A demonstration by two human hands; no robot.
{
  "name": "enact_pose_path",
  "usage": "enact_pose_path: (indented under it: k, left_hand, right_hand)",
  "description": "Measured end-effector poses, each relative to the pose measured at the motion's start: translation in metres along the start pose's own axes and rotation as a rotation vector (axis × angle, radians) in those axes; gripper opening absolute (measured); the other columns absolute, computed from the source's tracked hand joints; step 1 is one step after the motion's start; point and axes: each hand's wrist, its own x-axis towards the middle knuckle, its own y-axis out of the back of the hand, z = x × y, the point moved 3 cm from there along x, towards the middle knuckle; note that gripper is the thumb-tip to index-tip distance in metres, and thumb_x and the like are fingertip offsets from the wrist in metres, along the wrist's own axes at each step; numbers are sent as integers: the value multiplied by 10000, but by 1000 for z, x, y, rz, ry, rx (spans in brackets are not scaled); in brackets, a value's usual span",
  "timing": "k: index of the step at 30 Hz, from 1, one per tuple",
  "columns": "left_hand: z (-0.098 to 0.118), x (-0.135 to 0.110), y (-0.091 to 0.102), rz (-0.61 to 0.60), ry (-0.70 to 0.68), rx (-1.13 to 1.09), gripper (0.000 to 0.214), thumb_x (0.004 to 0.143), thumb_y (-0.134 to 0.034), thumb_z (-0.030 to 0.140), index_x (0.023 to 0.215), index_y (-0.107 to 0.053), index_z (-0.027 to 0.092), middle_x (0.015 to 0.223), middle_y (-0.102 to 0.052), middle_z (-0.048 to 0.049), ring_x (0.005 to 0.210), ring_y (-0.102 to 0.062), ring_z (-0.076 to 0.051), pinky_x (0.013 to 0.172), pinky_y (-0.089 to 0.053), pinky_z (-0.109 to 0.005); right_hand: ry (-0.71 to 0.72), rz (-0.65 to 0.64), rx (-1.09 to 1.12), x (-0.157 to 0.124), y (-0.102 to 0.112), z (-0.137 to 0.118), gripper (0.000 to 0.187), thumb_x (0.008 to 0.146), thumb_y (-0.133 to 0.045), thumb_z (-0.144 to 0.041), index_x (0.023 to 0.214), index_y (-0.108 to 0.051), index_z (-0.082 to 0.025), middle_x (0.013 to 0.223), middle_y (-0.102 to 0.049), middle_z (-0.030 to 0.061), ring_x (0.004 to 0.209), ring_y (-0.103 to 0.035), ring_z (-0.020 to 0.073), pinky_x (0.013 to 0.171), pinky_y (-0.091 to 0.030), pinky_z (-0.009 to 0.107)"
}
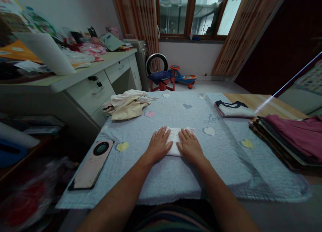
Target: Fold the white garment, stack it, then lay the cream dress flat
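A small white folded cloth garment (175, 138) lies flat near the middle of the table's pale blue heart-patterned cover (166, 178). My left hand (159, 144) rests flat on its left side, fingers stretched away from me. On the right side of the garment, my right hand (189, 144) lies flat in the same way. Both palms press down without gripping, and a strip of white fabric shows between them. Parts of the garment's sides are hidden under my hands.
A crumpled heap of cream clothes (129, 104) sits at the back left, and a phone (92, 165) lies front left. To the right are a folded white shirt with dark trim (233, 108) and a stack of folded clothes (289, 138). A cluttered desk (88, 87) stands left.
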Motion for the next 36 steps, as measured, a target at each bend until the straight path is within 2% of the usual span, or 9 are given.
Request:
enact_pose_path:
  k: [5,10,14,17,19,23,30,32,36]
  left_hand:
    - [0,-1,1,-6,-10,7,559,983,-420,413,1519,-374,261,1638,-268,-109,1504,-255,-291,1186,-255,-552]
    - [-1,-1,-1,-1,-15,8,558,979,-422,412,1517,-376,274,1642,-257,-106,1507,-244,-295,1186,-248,-560]
    - [3,-1,2,39,-9,13,556,980,-425,396,1511,-388,236,1627,-291,-121,1504,-252,-293,1200,-226,-552]
    - [8,-3,6,104,-1,22,570,991,-396,377,1512,-370,147,1612,-315,-150,1507,-242,-287,1218,-205,-526]
    - [11,-5,6,136,4,21,580,999,-373,377,1511,-357,104,1606,-322,-164,1508,-241,-283,1224,-206,-501]
    - [12,-6,-1,107,-27,6,595,999,-369,433,1509,-356,126,1607,-321,-162,1508,-245,-279,1215,-235,-489]
    - [9,-5,-5,-3,-14,-12,627,995,-383,463,1531,-324,143,1640,-241,-146,1525,-195,-276,1207,-247,-507]
    - [9,-5,-4,-9,-10,-24,624,996,-385,460,1530,-327,140,1639,-241,-147,1525,-195,-277,1206,-244,-513]
    - [5,-3,-3,20,-23,-66,583,1014,-348,442,1510,-367,136,1626,-277,-148,1518,-220,-267,1213,-224,-514]
  right_hand:
    - [1,-16,-6,0,2,0,590,976,-401,-377,1508,-415,-122,1613,-310,108,1499,-246,282,1201,-217,479]
    - [5,34,15,-1,-1,0,579,971,-404,-377,1494,-436,-128,1598,-345,112,1491,-264,283,1202,-214,481]
    - [19,157,132,-3,1,6,557,975,-386,-360,1472,-451,-117,1540,-441,137,1445,-358,257,1185,-273,436]
    - [-9,303,231,-5,6,15,491,984,-337,-313,1381,-536,-101,1436,-546,156,1369,-449,243,1158,-325,408]
    - [-45,347,249,-6,9,20,439,973,-341,-272,1294,-600,-121,1369,-594,154,1328,-480,250,1138,-348,414]
    - [-62,271,195,-6,9,21,381,942,-386,-215,1216,-643,-153,1363,-593,135,1328,-476,240,1116,-368,385]
    - [-84,162,152,-1,-3,24,482,947,-377,-222,1397,-526,-138,1542,-435,131,1451,-340,241,1177,-291,413]
    - [-70,185,239,0,-7,30,517,935,-395,-246,1430,-494,-133,1539,-438,140,1448,-351,248,1180,-296,438]
    - [-68,316,499,-1,-2,48,548,921,-413,-310,1439,-483,-145,1444,-543,151,1341,-500,254,1136,-383,458]
